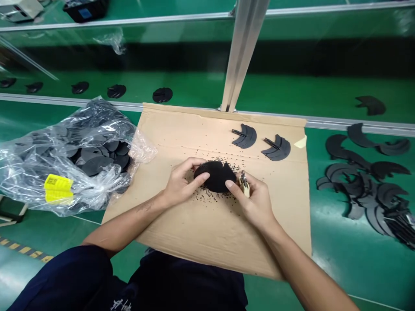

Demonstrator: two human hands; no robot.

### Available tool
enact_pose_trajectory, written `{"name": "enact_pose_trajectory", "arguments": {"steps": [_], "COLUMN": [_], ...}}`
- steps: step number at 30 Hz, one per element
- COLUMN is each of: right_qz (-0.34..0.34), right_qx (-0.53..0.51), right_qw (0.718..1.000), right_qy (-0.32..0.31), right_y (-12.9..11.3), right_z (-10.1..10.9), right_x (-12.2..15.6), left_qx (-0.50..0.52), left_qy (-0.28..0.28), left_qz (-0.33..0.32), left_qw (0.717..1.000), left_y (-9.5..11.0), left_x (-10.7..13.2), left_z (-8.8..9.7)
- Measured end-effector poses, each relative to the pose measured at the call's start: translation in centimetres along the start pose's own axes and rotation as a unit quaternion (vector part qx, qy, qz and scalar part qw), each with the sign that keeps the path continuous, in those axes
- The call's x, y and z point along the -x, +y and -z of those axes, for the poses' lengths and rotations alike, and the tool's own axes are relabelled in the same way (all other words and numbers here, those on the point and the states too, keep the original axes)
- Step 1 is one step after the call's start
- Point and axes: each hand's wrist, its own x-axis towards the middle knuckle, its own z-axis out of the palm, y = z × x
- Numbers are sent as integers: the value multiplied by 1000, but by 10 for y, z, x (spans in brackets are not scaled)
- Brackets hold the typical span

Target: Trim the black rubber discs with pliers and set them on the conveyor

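Observation:
My left hand [185,182] is closed on the left side of a flat, round black plastic disc [214,176], its thumb across the top face. A V-shaped notch shows in the disc's far edge. The thumb of my right hand [254,199] presses on the disc's right edge. Also held in my right hand is a small pair of nippers [244,185] with a metal head and cream handles, partly hidden by the fingers. Under the disc lies a cardboard sheet [194,233], strewn with tiny black bits around my hands.
Two black crescent parts with stems [245,136] lie at the cardboard's back right. A clear plastic bag [61,142] of black discs stands left. Loose black crescents [369,185] are piled right. Behind rises an aluminium post [241,56]; several discs [162,94] line the back.

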Motion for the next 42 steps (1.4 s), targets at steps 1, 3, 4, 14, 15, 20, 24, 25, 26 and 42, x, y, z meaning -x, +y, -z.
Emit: {"name": "enact_pose_trajectory", "arguments": {"steps": [1, 3, 4, 14, 15, 20, 24, 25, 26, 42], "right_qz": [6, 16, 20, 42, 47, 61, 89, 97, 105, 358], "right_qx": [2, 8, 12, 44, 50, 94, 131, 133, 133, 200], "right_qw": [1000, 1000, 999, 997, 997, 993, 987, 986, 985, 912], "right_qy": [-4, -16, -24, -39, -39, -41, 6, 17, 22, 11], "right_y": [0, -1, -1, -2, -2, 1, 2, 2, 3, 13], "right_z": [0, -1, -1, 0, 0, 0, 0, 0, 1, -1], "right_x": [1, 1, 2, 2, 2, 3, 4, 3, 3, 3], "left_qx": [0, -18, -28, 54, 75, 147, 121, 109, 95, 105], "left_qy": [-4, -6, -4, -53, -49, -21, -37, -43, -49, -53], "left_qz": [4, 4, 4, 54, 65, 59, 32, 20, 4, -29], "left_qw": [1000, 1000, 1000, 996, 994, 987, 991, 993, 994, 993], "left_y": [0, 0, 0, -4, -5, -4, -3, -3, -2, 4], "left_x": [0, -1, -1, 4, 5, 4, 3, 3, 3, -1], "left_z": [0, 0, 0, -3, -4, -6, -3, -2, -2, 3]}}
